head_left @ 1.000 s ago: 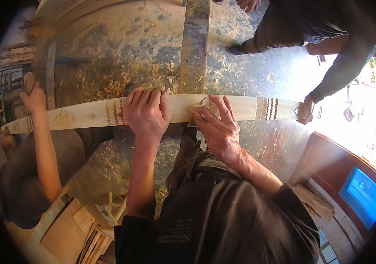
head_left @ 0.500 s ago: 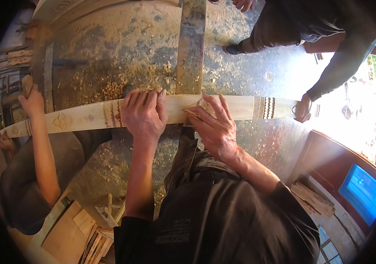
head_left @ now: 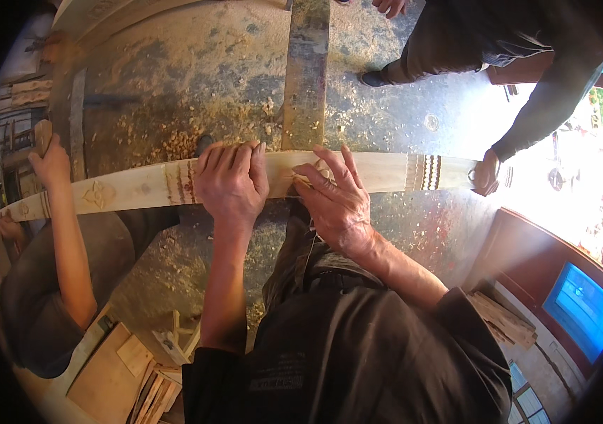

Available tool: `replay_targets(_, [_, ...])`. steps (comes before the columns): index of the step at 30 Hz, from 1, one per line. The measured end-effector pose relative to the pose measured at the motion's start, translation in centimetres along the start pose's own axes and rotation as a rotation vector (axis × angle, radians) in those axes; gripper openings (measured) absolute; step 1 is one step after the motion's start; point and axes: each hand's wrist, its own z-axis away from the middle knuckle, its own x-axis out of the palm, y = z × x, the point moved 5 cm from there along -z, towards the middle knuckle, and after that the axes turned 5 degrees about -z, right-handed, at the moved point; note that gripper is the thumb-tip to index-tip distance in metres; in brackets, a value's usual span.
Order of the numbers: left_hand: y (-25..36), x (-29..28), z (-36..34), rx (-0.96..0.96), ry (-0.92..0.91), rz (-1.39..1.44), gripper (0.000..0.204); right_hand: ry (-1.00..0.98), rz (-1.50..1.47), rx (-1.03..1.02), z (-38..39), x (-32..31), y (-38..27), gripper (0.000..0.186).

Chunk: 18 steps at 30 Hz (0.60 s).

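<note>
A long pale wooden board, carved with leaf-like motifs and dark wavy bands, lies crosswise in front of my body. My left hand is closed over it beside the left group of wavy bands, fingers bent toward its far edge. To the right of that, my right hand rests on the board over a carved motif, its fingers stretched out and apart. The palm and fingers partly hide the carving; anything small under the fingertips cannot be made out.
At the left, another person's hand holds a wooden block above the board. A second person's hand grips its right end. Beyond stands a wooden beam on a floor strewn with shavings. Stacked boards lie at lower left.
My right hand has slid slightly left along the board, closer to my left hand, and its fingers have shifted over the carving. My left hand and the other people's hands stay put.
</note>
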Motion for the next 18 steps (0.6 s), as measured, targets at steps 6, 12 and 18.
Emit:
replay_targets(6, [0.2, 0.1, -0.1, -0.011, -0.018, 0.02, 0.022, -0.024, 0.047, 0.054, 5.0, -5.0, -0.5, 0.035])
replay_targets(12, [0.0, -0.2, -0.3, -0.041, -0.093, 0.018, 0.025, 0.019, -0.07, 0.029, 6.8, -5.0, 0.4, 0.044])
replay_targets(18, [0.0, -0.2, -0.1, -0.039, -0.115, -0.015, 0.024, 0.04, -0.043, -0.049, 6.1, -3.9, 0.8, 0.047])
